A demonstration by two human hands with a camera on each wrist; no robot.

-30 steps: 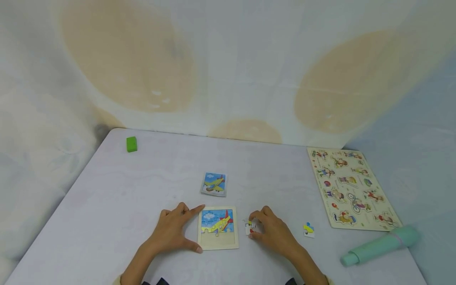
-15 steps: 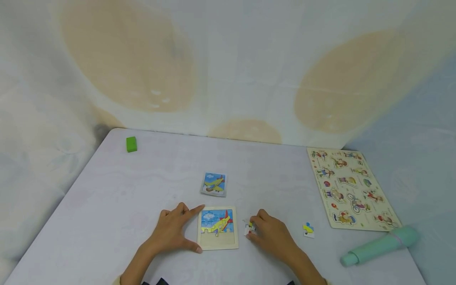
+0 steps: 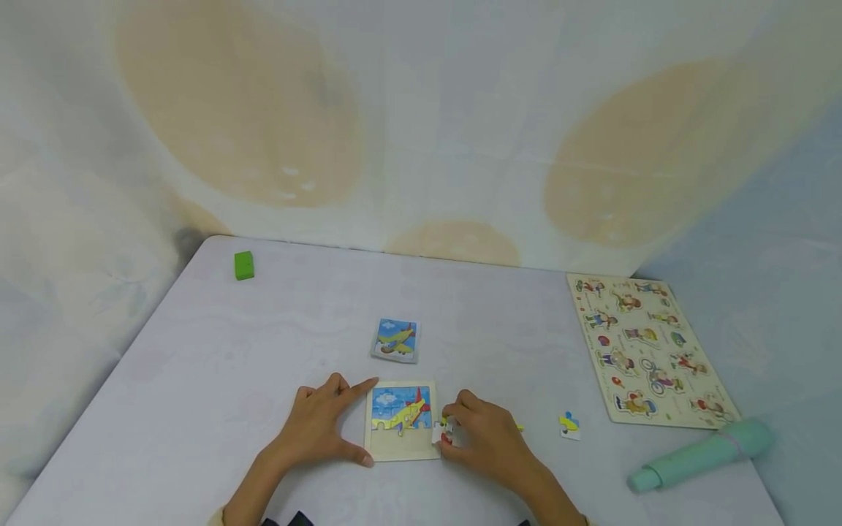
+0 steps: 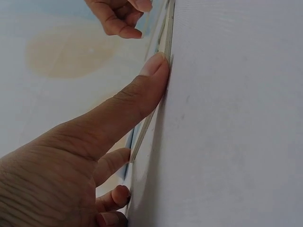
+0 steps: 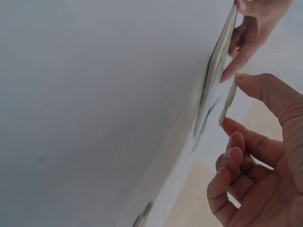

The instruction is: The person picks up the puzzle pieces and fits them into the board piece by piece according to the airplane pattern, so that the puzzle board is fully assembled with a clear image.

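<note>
A small square puzzle tray (image 3: 403,459) lies in front, its upper part filled with pieces showing a yellow plane on blue sky; bare wood shows below them. My left hand (image 3: 322,424) rests at its left side, forefinger at the top corner and thumb at the bottom corner. In the left wrist view the thumb (image 4: 147,78) touches the tray's edge (image 4: 147,124). Between thumb and forefinger, my right hand (image 3: 487,438) pinches a white, yellow and red puzzle piece (image 3: 439,432) at the tray's right edge. The right wrist view shows that piece (image 5: 229,101) raised off the table.
Right of the right hand lies a loose yellow-and-blue piece (image 3: 569,426); another yellow bit (image 3: 520,428) is mostly hidden behind that hand. A plane picture card (image 3: 396,340) lies beyond the tray. Farther off are a green block (image 3: 244,265), a figure board (image 3: 651,351) and a green roll (image 3: 704,454).
My right hand has moved left with the pinched piece, from beside the tray to its right edge. A yellow bit now shows behind that hand. The left hand has stayed in place.
</note>
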